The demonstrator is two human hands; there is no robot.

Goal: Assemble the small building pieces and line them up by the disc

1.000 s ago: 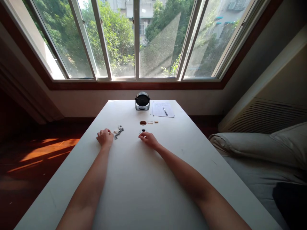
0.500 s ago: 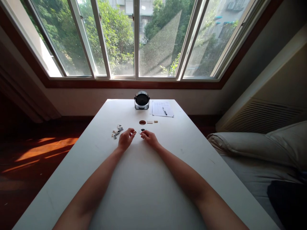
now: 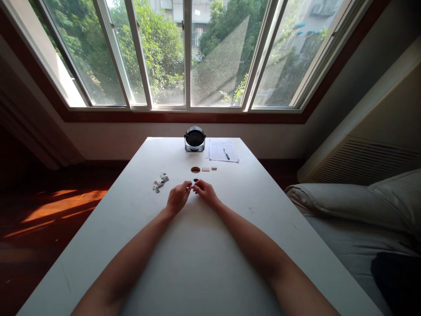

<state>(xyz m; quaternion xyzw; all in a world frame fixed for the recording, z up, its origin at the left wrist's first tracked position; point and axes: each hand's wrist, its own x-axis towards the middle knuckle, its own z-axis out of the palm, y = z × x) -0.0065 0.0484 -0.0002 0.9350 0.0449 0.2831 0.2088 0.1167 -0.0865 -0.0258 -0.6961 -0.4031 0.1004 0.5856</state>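
My left hand (image 3: pixel 178 197) and my right hand (image 3: pixel 204 191) meet fingertip to fingertip on the white table (image 3: pixel 197 245). Both pinch a small round dark piece (image 3: pixel 195 180), most of it hidden by the fingers. A heap of several small grey and white building bricks (image 3: pixel 160 181) lies to the left of my left hand. Just beyond my hands are a brown round piece (image 3: pixel 195 169) and two small tan studded plates (image 3: pixel 208 168).
A small round black and silver device (image 3: pixel 194 138) stands at the table's far edge, with a sheet of paper (image 3: pixel 222 149) and a pen (image 3: pixel 226 152) beside it. A bed with a grey pillow (image 3: pixel 355 206) is at the right. A wide window (image 3: pixel 187 52) is ahead.
My left hand has moved from the brick heap rightward to meet my right hand at the small round piece. My right hand has hardly moved.
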